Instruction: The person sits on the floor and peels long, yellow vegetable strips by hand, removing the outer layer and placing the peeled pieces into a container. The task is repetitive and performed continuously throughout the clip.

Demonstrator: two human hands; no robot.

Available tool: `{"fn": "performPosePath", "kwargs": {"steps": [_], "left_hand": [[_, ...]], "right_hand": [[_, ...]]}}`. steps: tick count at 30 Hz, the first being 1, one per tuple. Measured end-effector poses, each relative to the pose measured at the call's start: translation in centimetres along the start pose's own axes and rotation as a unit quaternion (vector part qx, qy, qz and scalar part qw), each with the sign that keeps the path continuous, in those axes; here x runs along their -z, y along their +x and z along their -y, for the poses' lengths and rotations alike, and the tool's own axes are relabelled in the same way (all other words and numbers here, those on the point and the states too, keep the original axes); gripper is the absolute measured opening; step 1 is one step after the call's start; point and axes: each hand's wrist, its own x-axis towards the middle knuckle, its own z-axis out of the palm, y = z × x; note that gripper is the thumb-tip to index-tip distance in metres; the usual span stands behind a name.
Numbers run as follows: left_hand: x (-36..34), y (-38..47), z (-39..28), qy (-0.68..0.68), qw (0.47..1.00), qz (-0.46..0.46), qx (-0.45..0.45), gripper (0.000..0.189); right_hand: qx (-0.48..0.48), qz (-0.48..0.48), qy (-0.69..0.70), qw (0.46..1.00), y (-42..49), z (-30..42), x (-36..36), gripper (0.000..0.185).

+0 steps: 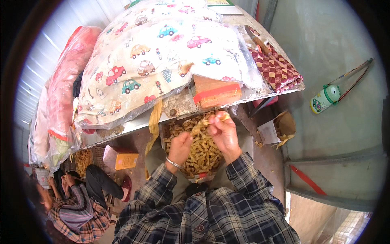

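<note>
My left hand, with a metal bracelet at its wrist, pinches one end of a pale yellow knotted strip. Its other part is between the thumb and fingers of my right hand. The strip's exact material cannot be told. Both hands are just past the table edge, over a box holding many yellowish knotted pieces between my legs. A long flat yellow strip hangs from the table edge left of my hands. Beyond my hands, a block with red tape lies at the table's edge.
A plastic-covered, car-patterned cloth bundle lies on the table, beside a checkered cloth. A small carton stands left; an open carton is on the right. Another person sits at the lower left. A bottle hangs at right.
</note>
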Motion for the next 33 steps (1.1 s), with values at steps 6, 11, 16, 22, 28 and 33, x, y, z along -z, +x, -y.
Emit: {"fn": "performPosePath", "kwargs": {"steps": [6,11,16,22,28,33], "left_hand": [[-1.3,-6.5,-0.7,-0.264,0.877,0.134,0.379,0.019],[-1.6,-8.4,-2.8,-0.375,0.810,0.248,0.377,0.019],[1.1,-6.9,-7.3,-0.088,0.952,0.293,-0.011,0.025],[2.8,-5.5,-5.9,-0.109,0.980,0.165,0.036,0.027],[0.7,-7.3,-5.1,-0.574,0.666,0.215,0.426,0.026],[-0.9,-7.8,-2.3,-0.619,0.650,0.298,0.324,0.022]], "right_hand": [[0.012,-0.093,-0.696,0.712,-3.6,-0.8,2.9,0.045],[0.198,0.139,-0.726,0.644,-8.5,-1.6,-1.1,0.017],[-0.134,0.083,-0.570,0.807,-9.9,-1.8,0.5,0.015],[-0.330,0.210,-0.296,0.872,-9.9,1.2,-5.8,0.050],[0.083,0.245,-0.547,0.796,-7.0,-0.7,-5.1,0.045],[0.205,0.196,-0.656,0.700,-6.0,-2.7,-4.1,0.046]]}}
